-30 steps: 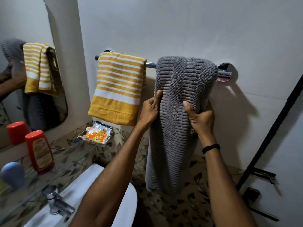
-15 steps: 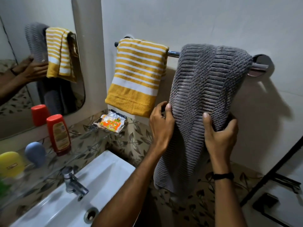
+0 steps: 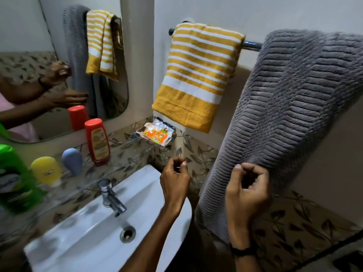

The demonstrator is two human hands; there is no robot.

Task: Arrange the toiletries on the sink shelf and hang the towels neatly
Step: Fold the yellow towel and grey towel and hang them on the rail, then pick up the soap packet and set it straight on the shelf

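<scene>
Towels: striped yellow towel [image 3: 198,75] and grey ribbed towel [image 3: 290,107] both hang over the towel rail [image 3: 252,45]; grey one looks bunched.
Shelf: red bottle [image 3: 97,141], blue bottle [image 3: 72,160], yellow bottle [image 3: 46,170], green bottle [image 3: 11,177], soap packet [image 3: 156,133] on glass shelf [image 3: 125,154].
Hands: my left hand [image 3: 174,180] and right hand [image 3: 247,190] hold nothing, fingers loosely curled.
Progress: I judge it nearly done.

Plain pale wall [image 3: 255,10], leaf-patterned tiles [image 3: 306,228] below, rounded mirror [image 3: 29,36], white sink [image 3: 74,232], chrome tap [image 3: 112,197]
</scene>
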